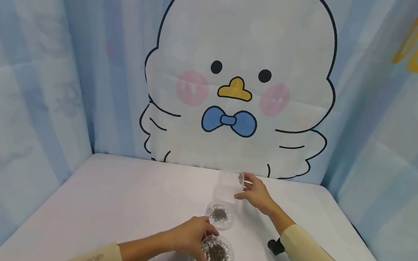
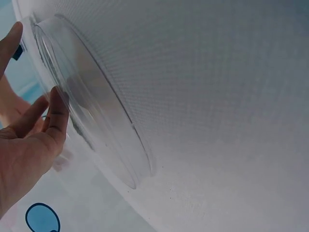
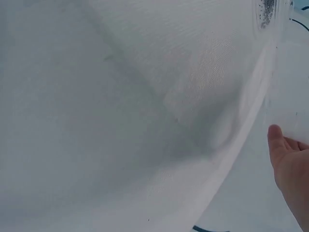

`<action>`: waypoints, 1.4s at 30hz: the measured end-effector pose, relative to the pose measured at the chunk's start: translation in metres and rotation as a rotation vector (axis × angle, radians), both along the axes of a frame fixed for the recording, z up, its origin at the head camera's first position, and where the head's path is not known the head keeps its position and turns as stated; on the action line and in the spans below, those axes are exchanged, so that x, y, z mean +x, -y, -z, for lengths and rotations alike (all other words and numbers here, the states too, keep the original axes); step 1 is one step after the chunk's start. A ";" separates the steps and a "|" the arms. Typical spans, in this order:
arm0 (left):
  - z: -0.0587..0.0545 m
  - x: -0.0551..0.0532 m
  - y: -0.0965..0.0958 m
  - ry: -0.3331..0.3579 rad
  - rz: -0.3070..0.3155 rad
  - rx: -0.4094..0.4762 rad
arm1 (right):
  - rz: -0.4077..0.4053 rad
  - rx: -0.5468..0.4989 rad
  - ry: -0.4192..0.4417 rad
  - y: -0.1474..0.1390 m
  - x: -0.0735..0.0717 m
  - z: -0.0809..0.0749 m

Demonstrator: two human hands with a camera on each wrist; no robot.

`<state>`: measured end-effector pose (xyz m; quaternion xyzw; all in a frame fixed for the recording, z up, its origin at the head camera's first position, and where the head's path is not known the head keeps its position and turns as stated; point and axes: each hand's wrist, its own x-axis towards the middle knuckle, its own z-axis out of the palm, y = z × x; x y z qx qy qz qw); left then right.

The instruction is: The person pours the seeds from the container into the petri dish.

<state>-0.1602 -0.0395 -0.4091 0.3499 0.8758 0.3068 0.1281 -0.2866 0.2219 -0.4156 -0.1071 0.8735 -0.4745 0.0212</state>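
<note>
My left hand point(image 1: 191, 237) grips the left side of a round clear petri dish point(image 1: 229, 252) scattered with dark specks, its thumb at the near rim and its fingers at the far one. Just left of it and partly under the hand lies a clear dish point(image 2: 104, 96) with no specks visible inside. Beyond the gripped dish sits a second speckled petri dish point(image 1: 219, 215). Farther back, my right hand point(image 1: 257, 195) holds a clear, see-through container point(image 1: 226, 186) by its right side, thumb low and fingers higher; its exact shape is hard to make out.
The white table point(image 1: 132, 198) ends at a curtain point(image 1: 120, 77) printed with a cartoon bird. A small black object point(image 1: 276, 247) shows by the right sleeve. A few loose specks dot the tabletop near the dishes.
</note>
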 end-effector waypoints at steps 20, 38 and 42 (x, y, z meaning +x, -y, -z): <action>0.020 -0.004 0.003 -0.069 -0.041 -0.075 | 0.066 0.200 -0.170 -0.009 0.033 -0.006; 0.005 0.039 0.093 -0.265 -0.172 -0.272 | -0.584 0.258 -0.197 0.004 0.139 0.005; 0.004 0.045 0.094 -0.256 -0.161 -0.234 | -0.589 0.300 -0.198 0.007 0.143 0.007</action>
